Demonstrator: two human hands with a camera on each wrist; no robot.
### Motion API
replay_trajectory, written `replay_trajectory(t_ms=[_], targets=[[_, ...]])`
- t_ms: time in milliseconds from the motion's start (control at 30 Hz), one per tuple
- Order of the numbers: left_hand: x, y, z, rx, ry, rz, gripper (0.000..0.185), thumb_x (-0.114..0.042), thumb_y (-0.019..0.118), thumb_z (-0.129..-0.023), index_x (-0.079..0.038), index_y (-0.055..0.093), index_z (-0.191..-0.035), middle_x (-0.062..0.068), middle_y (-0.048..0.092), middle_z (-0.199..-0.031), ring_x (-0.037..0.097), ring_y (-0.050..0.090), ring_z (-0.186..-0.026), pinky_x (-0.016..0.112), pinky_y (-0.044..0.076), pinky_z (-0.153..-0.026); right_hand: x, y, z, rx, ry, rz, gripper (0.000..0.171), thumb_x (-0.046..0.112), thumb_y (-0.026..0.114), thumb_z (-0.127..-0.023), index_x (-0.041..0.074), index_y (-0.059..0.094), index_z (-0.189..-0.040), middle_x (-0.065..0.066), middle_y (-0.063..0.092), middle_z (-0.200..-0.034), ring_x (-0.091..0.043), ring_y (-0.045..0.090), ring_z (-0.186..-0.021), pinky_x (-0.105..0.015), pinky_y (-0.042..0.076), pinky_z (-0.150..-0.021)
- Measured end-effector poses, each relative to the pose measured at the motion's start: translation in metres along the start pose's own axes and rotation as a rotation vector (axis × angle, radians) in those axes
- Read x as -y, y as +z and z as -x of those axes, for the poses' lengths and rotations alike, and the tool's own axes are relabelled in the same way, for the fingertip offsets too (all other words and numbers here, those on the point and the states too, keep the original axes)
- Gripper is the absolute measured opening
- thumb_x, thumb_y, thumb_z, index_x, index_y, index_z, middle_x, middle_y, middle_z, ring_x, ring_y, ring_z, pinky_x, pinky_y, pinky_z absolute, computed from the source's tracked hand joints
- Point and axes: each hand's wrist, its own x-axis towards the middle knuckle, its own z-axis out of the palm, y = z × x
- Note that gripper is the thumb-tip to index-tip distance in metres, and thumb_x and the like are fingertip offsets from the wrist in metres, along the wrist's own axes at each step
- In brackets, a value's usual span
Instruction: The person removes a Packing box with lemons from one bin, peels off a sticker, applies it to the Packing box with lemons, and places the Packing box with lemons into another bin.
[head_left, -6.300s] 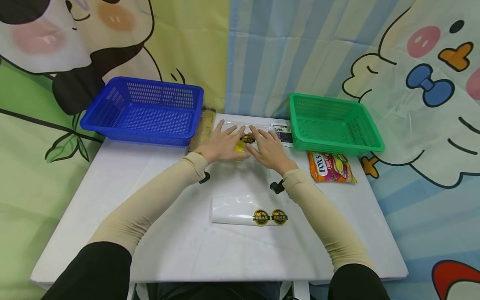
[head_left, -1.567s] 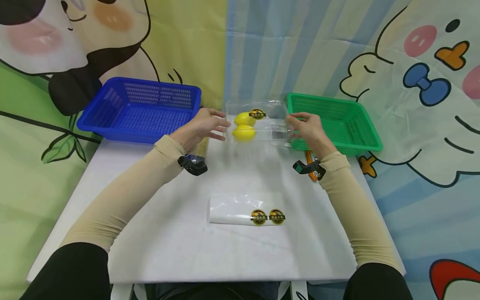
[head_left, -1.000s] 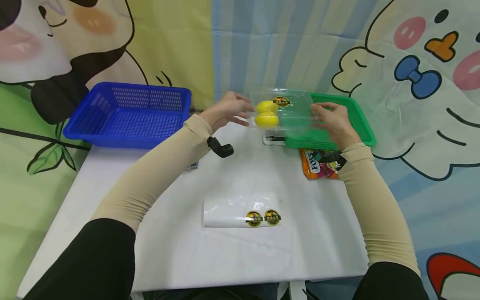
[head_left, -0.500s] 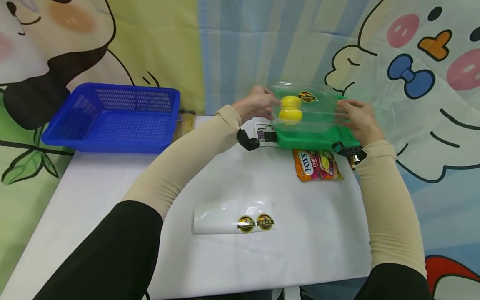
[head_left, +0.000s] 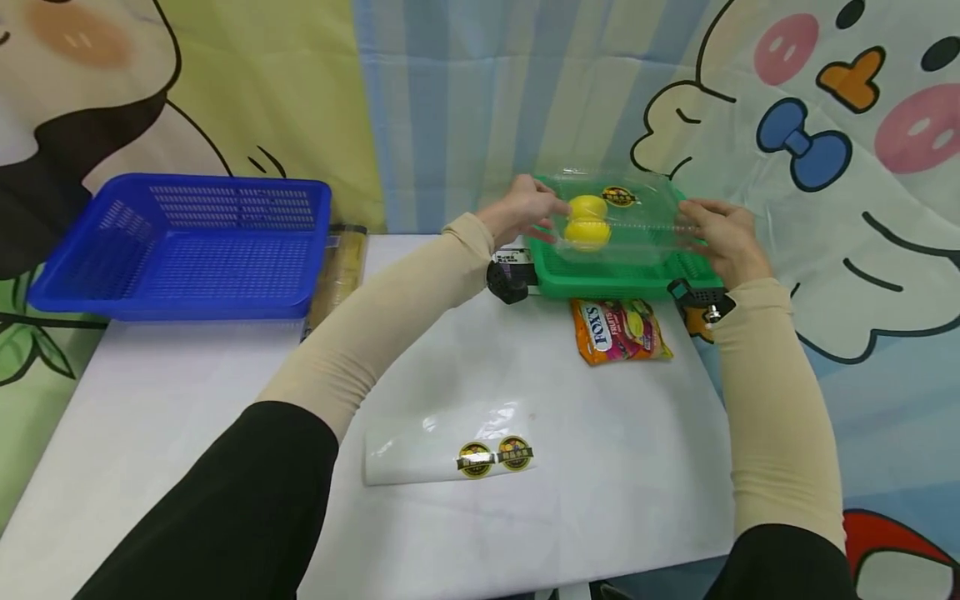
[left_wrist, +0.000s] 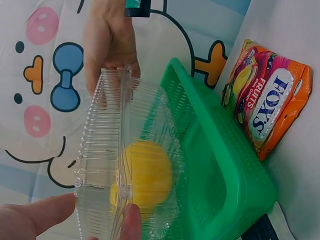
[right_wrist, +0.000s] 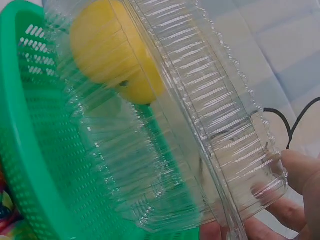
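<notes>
A clear plastic clamshell box (head_left: 652, 225) with a black-and-gold sticker holds two yellow lemons (head_left: 587, 233). My left hand (head_left: 525, 208) pinches its left end, and my right hand (head_left: 723, 237) grips the right end. In the left wrist view, the left thumb and fingers press the end wall of the box, with one lemon (left_wrist: 149, 172) showing through the plastic. The right wrist view shows the right fingers (right_wrist: 287, 210) at the ribbed corner. Below the box lies the green basket (head_left: 592, 287), which it overlaps in the head view.
A FOX'S candy bag (head_left: 622, 332) lies before the green basket, and a black-labelled white packet (head_left: 516, 257) pokes out on its left. At left stands a blue basket (head_left: 172, 310) beside a tan package (head_left: 341, 267). A clear sheet with two round stickers (head_left: 420, 454) lies in front.
Both hands, at first spread over the box at the table's back, have raised it and carried it right, above the green basket. Over the last half second it has dropped slightly relative to the basket.
</notes>
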Motion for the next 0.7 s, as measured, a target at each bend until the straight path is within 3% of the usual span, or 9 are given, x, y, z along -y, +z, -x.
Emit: replay_trajectory(t_ms=[200,467,567,700], targets=[[0.005,0.006,-0.013,0.002,0.008,0.019,0.059,-0.011,0.072,-0.099,-0.006,0.046,-0.151,0.010,0.047,-0.158,0.031,0.060,-0.134,0.035,0.065,-0.086,0.001,-0.006,-0.015,0.001,0.005,0.037,0.054,0.034,0.079,-0.093,0.016,0.060,-0.141,0.007,0.073,-0.106,-0.015,0.066,-0.109,-0.025,0.062,-0.075],[0.015,0.018,-0.030,-0.011,0.002,-0.011,0.060,-0.011,0.072,-0.099,-0.007,0.045,-0.152,0.009,0.045,-0.159,0.031,0.060,-0.135,0.035,0.064,-0.087,-0.010,-0.016,-0.029,0.013,0.013,0.038,0.040,0.030,0.075,-0.096,0.018,0.063,-0.132,0.007,0.074,-0.108,-0.013,0.069,-0.101,-0.025,0.062,-0.080],[0.019,0.022,-0.036,-0.027,0.000,-0.014,0.057,-0.010,0.072,-0.099,-0.006,0.046,-0.150,0.010,0.046,-0.157,0.031,0.060,-0.134,0.036,0.064,-0.087,-0.015,-0.018,-0.035,0.015,0.015,0.053,0.048,0.030,0.074,-0.097,0.016,0.059,-0.140,0.007,0.071,-0.115,-0.013,0.068,-0.103,-0.026,0.062,-0.083],[0.023,0.026,-0.044,-0.056,-0.002,-0.025,0.056,-0.011,0.071,-0.100,-0.007,0.047,-0.149,0.009,0.048,-0.155,0.030,0.060,-0.134,0.036,0.064,-0.088,-0.022,-0.017,-0.043,0.020,0.006,0.063,0.053,0.030,0.075,-0.097,0.011,0.056,-0.143,0.007,0.070,-0.111,-0.012,0.068,-0.101,-0.024,0.062,-0.076]])
